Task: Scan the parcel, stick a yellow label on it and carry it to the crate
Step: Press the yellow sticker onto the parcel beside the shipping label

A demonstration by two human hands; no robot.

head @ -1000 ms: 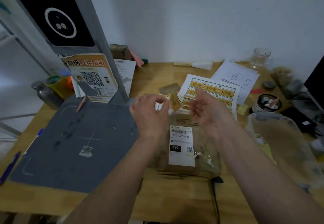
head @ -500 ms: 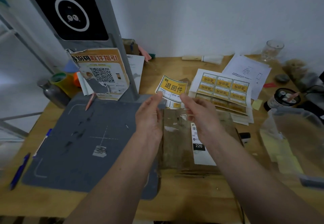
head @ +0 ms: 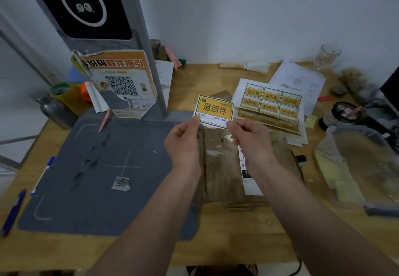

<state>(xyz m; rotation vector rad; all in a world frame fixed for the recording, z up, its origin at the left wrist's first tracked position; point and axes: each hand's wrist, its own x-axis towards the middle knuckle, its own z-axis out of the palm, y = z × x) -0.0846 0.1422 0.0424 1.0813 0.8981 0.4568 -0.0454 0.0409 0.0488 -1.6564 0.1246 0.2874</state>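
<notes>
A flat brown parcel (head: 218, 167) lies on the wooden table, its white shipping label (head: 248, 180) partly hidden under my right wrist. I hold one yellow label (head: 214, 110) upright above the parcel's far edge. My left hand (head: 183, 144) pinches its lower left corner, and my right hand (head: 252, 139) pinches its lower right corner. The label's printed yellow face points toward me.
A sheet of several yellow labels (head: 272, 105) lies right of the held label. The grey scanner mat (head: 86, 178) and scanner post (head: 149, 77) stand at left. A clear plastic container (head: 362, 163), papers (head: 300, 81), a glass (head: 327, 56) and a jar (head: 339, 116) crowd the right side.
A second ago the label was curled between my hands; now it is held flat and upright by both lower corners. The view has shifted closer and to the left.
</notes>
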